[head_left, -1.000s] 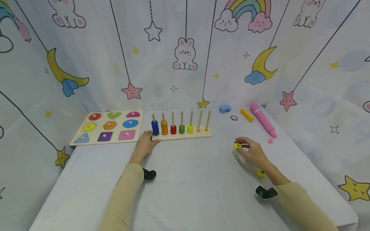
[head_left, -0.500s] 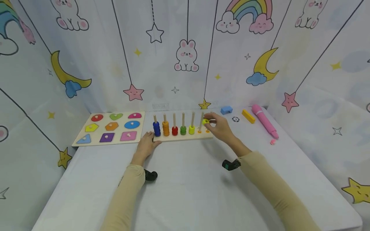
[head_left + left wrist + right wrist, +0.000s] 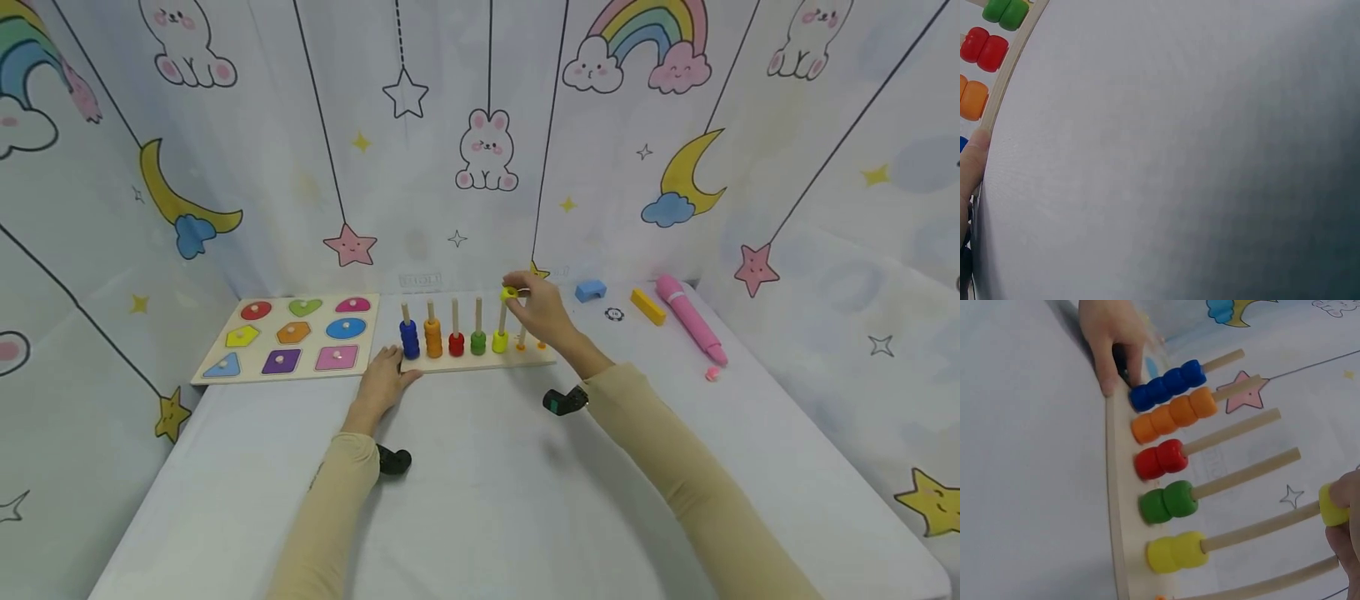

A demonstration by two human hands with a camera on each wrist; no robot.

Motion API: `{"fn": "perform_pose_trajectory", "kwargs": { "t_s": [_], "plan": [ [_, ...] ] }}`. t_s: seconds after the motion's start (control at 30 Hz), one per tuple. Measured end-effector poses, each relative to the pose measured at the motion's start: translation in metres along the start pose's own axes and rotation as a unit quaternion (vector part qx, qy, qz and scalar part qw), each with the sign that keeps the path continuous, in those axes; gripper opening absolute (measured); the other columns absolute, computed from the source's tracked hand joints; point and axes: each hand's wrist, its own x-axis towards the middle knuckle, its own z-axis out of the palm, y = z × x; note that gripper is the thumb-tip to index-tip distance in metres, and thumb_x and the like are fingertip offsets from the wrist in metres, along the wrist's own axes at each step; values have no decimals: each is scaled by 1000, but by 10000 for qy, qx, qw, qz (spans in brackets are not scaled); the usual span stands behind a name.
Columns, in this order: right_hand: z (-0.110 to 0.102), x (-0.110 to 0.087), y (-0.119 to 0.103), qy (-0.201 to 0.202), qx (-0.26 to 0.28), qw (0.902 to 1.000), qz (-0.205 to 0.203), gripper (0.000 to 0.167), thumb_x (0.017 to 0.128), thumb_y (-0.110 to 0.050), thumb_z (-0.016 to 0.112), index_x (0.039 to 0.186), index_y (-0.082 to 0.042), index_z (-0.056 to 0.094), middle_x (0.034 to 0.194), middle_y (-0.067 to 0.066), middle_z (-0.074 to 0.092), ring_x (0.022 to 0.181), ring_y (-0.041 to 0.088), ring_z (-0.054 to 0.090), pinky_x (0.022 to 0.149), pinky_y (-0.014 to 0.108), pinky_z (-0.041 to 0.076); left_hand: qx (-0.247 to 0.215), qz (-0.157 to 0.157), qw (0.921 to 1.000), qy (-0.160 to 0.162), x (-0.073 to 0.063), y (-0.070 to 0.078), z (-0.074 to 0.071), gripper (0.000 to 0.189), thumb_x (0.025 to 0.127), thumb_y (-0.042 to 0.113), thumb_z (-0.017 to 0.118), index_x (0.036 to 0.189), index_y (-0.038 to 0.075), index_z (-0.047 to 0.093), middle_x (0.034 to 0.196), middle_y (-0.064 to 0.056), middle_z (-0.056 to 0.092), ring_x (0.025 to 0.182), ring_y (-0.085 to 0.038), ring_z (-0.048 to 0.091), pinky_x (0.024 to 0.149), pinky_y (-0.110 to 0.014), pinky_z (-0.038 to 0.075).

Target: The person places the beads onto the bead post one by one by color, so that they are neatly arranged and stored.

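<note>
My right hand point(image 3: 542, 310) pinches a yellow bead point(image 3: 1334, 507) between thumb and fingers, right at the tip of the yellow peg. Two yellow beads point(image 3: 1177, 552) sit at the foot of that peg. The wooden peg stand point(image 3: 480, 364) also carries several blue beads point(image 3: 1168, 385), several orange ones point(image 3: 1174, 415), two red point(image 3: 1161, 459) and two green point(image 3: 1169, 502). At the stand's left end, my left hand point(image 3: 381, 383) grips the corner of the base, thumb point(image 3: 972, 164) along the front edge. My right hand partly hides the two rightmost pegs.
Left of the stand lies a shape puzzle board point(image 3: 300, 337) with knobbed pieces. Toward the back right are a blue block point(image 3: 590, 290), a yellow block point(image 3: 648, 307), a pink marker-shaped tube point(image 3: 690, 319) and a small pink piece point(image 3: 712, 374). A patterned curtain point(image 3: 420, 200) stands behind.
My right hand has carried the yellow bead from the right side of the table leftward and up to the yellow peg's tip. The left hand stays at the stand's corner.
</note>
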Motion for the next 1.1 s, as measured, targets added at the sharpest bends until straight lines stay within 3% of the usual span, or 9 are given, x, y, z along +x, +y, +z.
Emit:
{"fn": "perform_pose_trajectory", "kwargs": {
  "t_s": [0.33, 0.63, 0.8, 1.1],
  "plan": [
    [3, 3, 1, -125, 6, 9999, 73, 33, 87, 3, 63, 119, 4, 56, 112, 16, 63, 106, 26, 59, 90, 29, 50, 3, 16, 10000, 48, 0, 0, 1, 71, 93, 40, 58, 138, -11, 38, 143, -27, 36, 135, -41, 27, 111, -50, 24],
    [-5, -10, 4, 204, 265, 9994, -105, 30, 86, 7, 61, 115, 5, 57, 109, 14, 64, 102, 26, 61, 89, 29, 51, 41, 43, 9999, 105, -1, -1, 0, 70, 93, 40, 58, 138, -11, 39, 142, -28, 37, 135, -42, 28, 111, -50, 24],
    [-14, -29, 12, 169, 353, 9988, -279, 28, 84, 8, 63, 112, 4, 58, 104, 13, 65, 97, 24, 62, 83, 29, 54, 85, 82, 9999, 125, -2, -2, 0, 70, 93, 39, 58, 137, -11, 39, 142, -28, 37, 134, -42, 28, 111, -50, 25],
    [-46, -86, 37, -522, 285, 9982, -18, 30, 84, 7, 64, 113, 4, 58, 104, 14, 65, 95, 26, 63, 81, 33, 55, 128, 88, 9998, 105, -4, 0, -2, 69, 94, 38, 57, 137, -12, 39, 141, -29, 37, 134, -43, 28, 111, -50, 25]
  ]
}}
